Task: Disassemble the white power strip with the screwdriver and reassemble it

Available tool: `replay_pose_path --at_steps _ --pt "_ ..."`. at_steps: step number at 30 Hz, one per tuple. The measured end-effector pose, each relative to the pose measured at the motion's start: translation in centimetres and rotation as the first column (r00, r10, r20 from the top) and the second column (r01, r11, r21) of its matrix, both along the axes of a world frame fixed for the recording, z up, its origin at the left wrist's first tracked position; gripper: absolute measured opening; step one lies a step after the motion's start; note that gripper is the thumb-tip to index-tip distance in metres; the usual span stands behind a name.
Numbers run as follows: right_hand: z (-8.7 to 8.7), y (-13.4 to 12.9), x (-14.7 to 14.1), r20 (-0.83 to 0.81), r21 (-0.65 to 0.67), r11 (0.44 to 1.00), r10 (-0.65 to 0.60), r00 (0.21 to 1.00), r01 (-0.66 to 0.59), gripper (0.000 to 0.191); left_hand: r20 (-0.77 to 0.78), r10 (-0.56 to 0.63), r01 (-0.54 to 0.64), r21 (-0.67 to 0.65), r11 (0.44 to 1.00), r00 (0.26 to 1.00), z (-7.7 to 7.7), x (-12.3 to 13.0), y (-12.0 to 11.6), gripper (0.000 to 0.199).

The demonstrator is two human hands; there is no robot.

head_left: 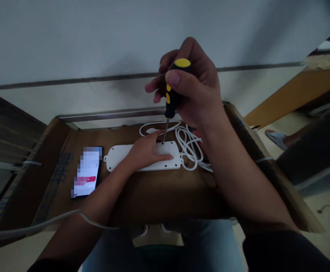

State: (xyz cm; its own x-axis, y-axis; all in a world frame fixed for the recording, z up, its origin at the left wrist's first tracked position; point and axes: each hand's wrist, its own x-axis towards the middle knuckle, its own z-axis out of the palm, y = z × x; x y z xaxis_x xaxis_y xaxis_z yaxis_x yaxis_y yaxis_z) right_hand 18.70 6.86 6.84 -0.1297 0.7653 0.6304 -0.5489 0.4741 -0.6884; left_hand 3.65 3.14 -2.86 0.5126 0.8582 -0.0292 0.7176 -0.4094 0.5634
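A white power strip [119, 154] lies face down on a cardboard-covered surface, with dark screw holes along its edges. My left hand [144, 151] is laid across it, thumb and fingers spread, pressing on its back. Above it my right hand [193, 79] grips a black-and-yellow screwdriver [170, 102] by the handle. The screwdriver tilts slightly, and its tip meets a screw hole near the strip's far edge. From the strip's right end runs a coiled white cord [189, 141], partly hidden behind my right forearm.
A lit smartphone [88, 170] lies left of the strip. Several tiny screws [166, 189] are scattered on the cardboard [142, 204] in front. Raised cardboard sides bound the work area left and right, and a pale wall [96, 45] stands behind. Another person's foot [278, 138] shows at right.
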Motion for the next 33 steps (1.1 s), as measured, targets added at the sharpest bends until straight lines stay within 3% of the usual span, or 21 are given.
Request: replay_pose_path --at_steps 4,7,12,18,23,25,27,30,33 --pt "0.3 -0.1 0.3 0.031 -0.025 0.998 0.062 0.998 -0.061 0.025 0.013 -0.002 0.002 -0.015 1.0 1.0 -0.2 0.0 0.0 0.096" --pt "0.6 -0.3 1.0 0.107 -0.058 0.983 0.177 0.978 -0.172 0.037 0.006 -0.002 0.002 -0.006 1.0 1.0 -0.3 -0.1 0.1 0.096" --pt "0.6 -1.1 0.9 0.15 0.0 0.996 0.089 0.985 -0.09 0.031 0.001 -0.007 0.007 0.017 1.0 1.0 -0.4 -0.1 0.1 0.096" --pt "0.6 -1.6 -0.2 0.139 0.018 0.995 0.094 0.986 -0.098 0.029 0.021 -0.005 0.004 0.023 1.0 1.0 -0.2 -0.1 0.0 0.092" --pt "0.8 -1.3 0.9 0.286 -0.046 0.97 0.244 0.927 -0.241 0.023 -0.001 -0.001 0.001 0.018 1.0 1.0 -0.4 0.0 0.1 0.095" --pt "0.5 -1.2 0.8 0.241 0.0 0.99 0.134 0.961 -0.138 0.021 -0.018 0.001 -0.001 0.008 1.0 1.0 -0.2 0.0 0.1 0.096" --pt "0.3 -1.2 0.1 0.173 0.06 0.995 -0.091 0.981 0.081 0.022 -0.03 0.004 -0.004 -0.003 1.0 1.0 0.0 0.1 0.0 0.095" --pt "0.0 -1.5 -1.0 0.175 0.153 0.89 -0.452 0.875 0.429 0.037 -0.029 0.005 -0.005 -0.009 1.0 1.0 0.3 0.1 -0.1 0.088" --pt "-0.2 -1.7 -1.4 0.142 0.265 0.775 -0.62 0.772 0.574 0.041 -0.006 -0.003 0.003 -0.009 1.0 1.0 0.3 0.0 -0.1 0.085"
